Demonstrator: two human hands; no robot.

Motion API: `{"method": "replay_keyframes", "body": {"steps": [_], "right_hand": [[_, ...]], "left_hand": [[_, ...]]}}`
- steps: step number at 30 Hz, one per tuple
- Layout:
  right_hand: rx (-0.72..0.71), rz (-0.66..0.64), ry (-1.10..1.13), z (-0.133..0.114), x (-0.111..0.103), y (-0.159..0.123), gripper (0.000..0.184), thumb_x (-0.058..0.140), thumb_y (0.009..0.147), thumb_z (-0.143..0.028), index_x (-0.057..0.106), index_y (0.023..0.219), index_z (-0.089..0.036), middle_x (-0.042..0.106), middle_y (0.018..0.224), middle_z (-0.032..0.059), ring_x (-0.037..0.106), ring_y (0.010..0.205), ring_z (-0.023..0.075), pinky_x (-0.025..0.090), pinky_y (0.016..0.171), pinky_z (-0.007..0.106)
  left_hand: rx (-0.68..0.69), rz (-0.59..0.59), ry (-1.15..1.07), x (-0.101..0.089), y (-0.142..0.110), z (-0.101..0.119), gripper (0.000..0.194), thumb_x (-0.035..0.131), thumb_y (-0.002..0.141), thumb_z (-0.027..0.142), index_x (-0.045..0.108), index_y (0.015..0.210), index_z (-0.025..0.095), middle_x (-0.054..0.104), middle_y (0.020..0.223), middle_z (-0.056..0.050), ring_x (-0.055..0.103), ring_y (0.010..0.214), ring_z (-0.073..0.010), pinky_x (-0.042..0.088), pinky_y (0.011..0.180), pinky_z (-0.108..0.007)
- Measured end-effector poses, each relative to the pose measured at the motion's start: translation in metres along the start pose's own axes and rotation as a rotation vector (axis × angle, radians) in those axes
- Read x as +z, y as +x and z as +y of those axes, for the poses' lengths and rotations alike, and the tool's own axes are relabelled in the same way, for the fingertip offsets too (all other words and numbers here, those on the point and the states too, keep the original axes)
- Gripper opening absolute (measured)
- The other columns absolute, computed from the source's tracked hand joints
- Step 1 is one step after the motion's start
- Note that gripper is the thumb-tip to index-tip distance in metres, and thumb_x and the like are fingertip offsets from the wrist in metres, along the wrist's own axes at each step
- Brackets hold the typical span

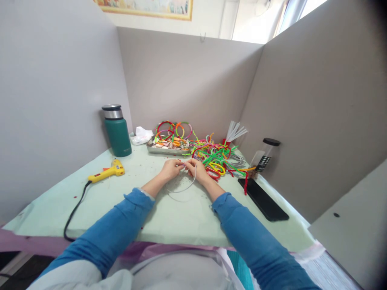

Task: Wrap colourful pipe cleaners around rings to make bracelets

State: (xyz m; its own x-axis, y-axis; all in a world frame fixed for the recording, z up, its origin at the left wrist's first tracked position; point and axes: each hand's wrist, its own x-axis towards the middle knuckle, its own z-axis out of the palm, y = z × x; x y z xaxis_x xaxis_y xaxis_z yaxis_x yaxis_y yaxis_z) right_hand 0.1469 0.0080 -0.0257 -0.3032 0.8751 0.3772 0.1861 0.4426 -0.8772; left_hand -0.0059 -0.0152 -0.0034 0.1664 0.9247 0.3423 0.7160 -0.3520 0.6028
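Smooth hoop [188, 188], probably plastic; metal tray [169, 151]; plastic glue gun [106, 172]

Daylight floods in at the top right, the window [310, 8] burning white! A soft diagonal shadow slants across the back panel [187, 76], and the view's right edge blurs into black.

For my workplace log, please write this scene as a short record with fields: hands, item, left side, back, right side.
Hands: left hand and right hand close together, fingertips pinched
Item: thin pale hoop at the fingertips; exact grip too small to tell
Left side: yellow glue gun, green bottle
Back: metal tray with small pieces and coloured rings
Right side: heap of coloured strips, flat black phone-like object
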Motion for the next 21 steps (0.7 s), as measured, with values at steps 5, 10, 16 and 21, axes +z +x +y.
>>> {"method": "replay_keyframes", "body": {"steps": [5,10,16,21], "right_hand": [[0.007,-0.006,0.016,-0.0001,0.0001,-0.0004,0.037,0.055,0.074,-0.052,0.056,0.069,-0.016,0.050,0.047,-0.0039,0.043,0.039,0.0081,0.033,0.040,0.020],[0.009,0.002,0.040,-0.0017,0.0006,-0.0013,0.034,0.056,0.075,-0.049,0.056,0.071,-0.015,0.050,0.050,-0.0036,0.044,0.040,0.0081,0.033,0.040,0.020],[0.018,0.012,0.066,-0.0054,0.0017,-0.0022,0.030,0.055,0.075,-0.045,0.055,0.072,-0.015,0.051,0.052,-0.0039,0.043,0.040,0.0072,0.034,0.040,0.020],[0.025,0.014,0.072,-0.0050,0.0023,-0.0013,0.030,0.055,0.075,-0.045,0.055,0.071,-0.016,0.050,0.051,-0.0041,0.042,0.039,0.0071,0.034,0.041,0.020]], "left_hand": [[0.083,0.046,0.097,-0.0003,-0.0004,0.0010,0.025,0.052,0.079,0.029,0.073,0.083,0.017,0.068,0.081,-0.004,0.058,0.074,-0.0147,0.042,0.074,-0.023],[0.099,0.089,0.126,0.0032,0.0015,-0.0029,0.022,0.053,0.079,0.026,0.072,0.085,0.017,0.068,0.091,-0.006,0.059,0.082,-0.0168,0.042,0.078,-0.026],[0.032,0.112,0.007,0.0057,0.0009,-0.0037,0.025,0.056,0.077,0.024,0.065,0.097,0.014,0.068,0.090,-0.006,0.059,0.069,-0.0131,0.044,0.069,-0.024],[0.018,0.135,-0.021,0.0060,-0.0002,-0.0038,0.024,0.058,0.076,0.025,0.062,0.096,0.013,0.068,0.088,-0.006,0.058,0.062,-0.0115,0.043,0.063,-0.023]]}}
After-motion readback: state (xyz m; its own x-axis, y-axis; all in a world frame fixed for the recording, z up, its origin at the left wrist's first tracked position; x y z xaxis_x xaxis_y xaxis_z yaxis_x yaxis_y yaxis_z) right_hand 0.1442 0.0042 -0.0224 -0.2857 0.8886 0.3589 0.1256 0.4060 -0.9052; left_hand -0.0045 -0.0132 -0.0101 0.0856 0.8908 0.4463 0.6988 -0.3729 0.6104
